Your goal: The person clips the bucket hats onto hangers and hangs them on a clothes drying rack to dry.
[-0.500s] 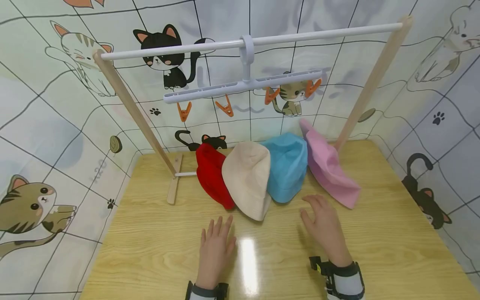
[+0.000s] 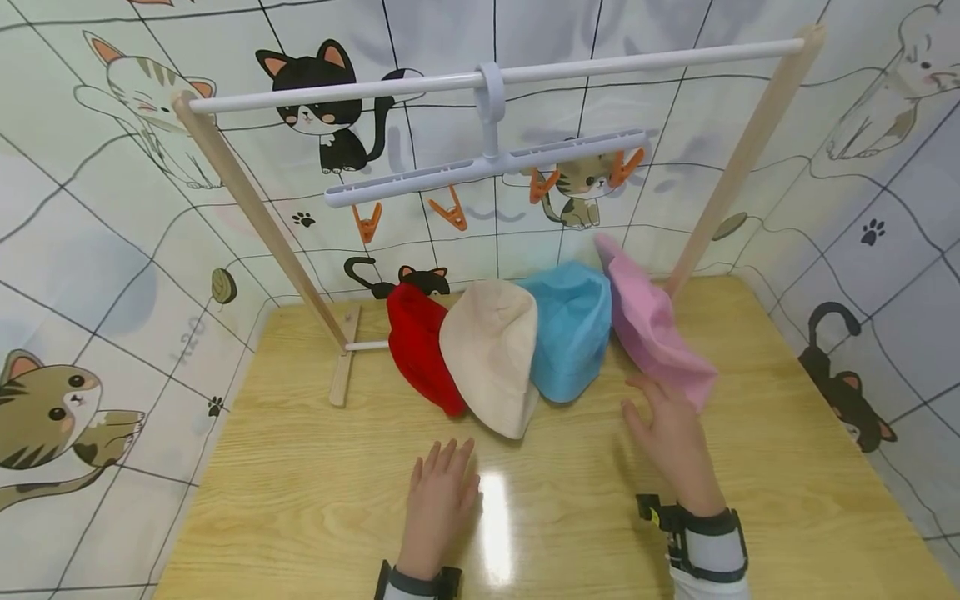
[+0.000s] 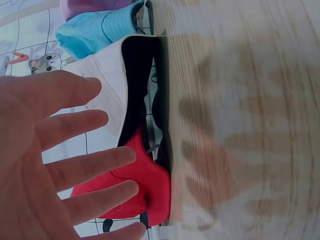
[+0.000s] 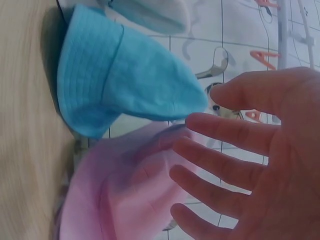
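Four bucket hats lean in a row at the back of the table: a red hat point(image 2: 422, 350), a cream hat point(image 2: 491, 358), a blue hat point(image 2: 572, 333) and a pink hat point(image 2: 652, 321). The right hand point(image 2: 671, 442) is spread at the front brim of the pink hat, its fingertips overlapping that brim in the head view. In the right wrist view its fingers point(image 4: 225, 162) are apart, with nothing held. The left hand point(image 2: 438, 504) hovers over the table in front of the red and cream hats, fingers point(image 3: 95, 167) spread, holding nothing.
Behind the hats stands a wooden rack with a white top bar point(image 2: 637, 62). From it hangs a pale hanger point(image 2: 487, 167) carrying orange clips point(image 2: 450, 210). Cat-patterned walls enclose the wooden table point(image 2: 300, 492) at the back and sides.
The right hand has shifted rightward from in front of the blue hat to the pink hat's brim. The left hand has moved slightly right. The hats stay in place.
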### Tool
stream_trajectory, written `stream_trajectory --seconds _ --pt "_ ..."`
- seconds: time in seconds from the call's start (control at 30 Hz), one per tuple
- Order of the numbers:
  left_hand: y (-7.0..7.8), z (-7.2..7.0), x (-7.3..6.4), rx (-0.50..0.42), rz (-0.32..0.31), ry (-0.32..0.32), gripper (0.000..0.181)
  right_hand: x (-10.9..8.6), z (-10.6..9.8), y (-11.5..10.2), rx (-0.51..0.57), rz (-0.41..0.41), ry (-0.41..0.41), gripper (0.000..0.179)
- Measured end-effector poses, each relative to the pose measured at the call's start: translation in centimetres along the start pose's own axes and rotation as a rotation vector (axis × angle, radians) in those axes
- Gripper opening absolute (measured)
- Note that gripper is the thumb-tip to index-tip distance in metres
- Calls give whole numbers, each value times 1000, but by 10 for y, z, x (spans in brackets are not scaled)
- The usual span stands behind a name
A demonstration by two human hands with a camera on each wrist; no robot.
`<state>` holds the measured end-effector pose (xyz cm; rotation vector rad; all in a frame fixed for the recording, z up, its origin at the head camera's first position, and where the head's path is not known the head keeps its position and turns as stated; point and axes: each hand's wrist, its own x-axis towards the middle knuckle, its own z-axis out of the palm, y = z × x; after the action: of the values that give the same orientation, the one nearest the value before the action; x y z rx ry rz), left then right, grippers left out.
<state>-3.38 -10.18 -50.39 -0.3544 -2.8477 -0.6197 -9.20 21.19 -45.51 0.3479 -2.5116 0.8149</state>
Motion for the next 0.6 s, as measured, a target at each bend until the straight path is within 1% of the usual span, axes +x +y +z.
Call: stream_trajectory --seconds 0.13,0.27,0.37,0.5,0.6 --pt "0 0 -1 13 3 -12 45 4 -6 7 -8 3 -4 33" --pt "1 -1 -2 8 1 -18 45 11 -15 10 -17 49 -16 35" --pt "1 -1 -4 -2 -1 -29 46 19 -21 12 -36 67 -2 34" --pt "-1 1 -5 -7 -5 -39 46 30 -26 15 -58 52 38 35" --pt "-2 2 -6 -11 -2 -35 45 36 -27 18 -58 64 56 37"
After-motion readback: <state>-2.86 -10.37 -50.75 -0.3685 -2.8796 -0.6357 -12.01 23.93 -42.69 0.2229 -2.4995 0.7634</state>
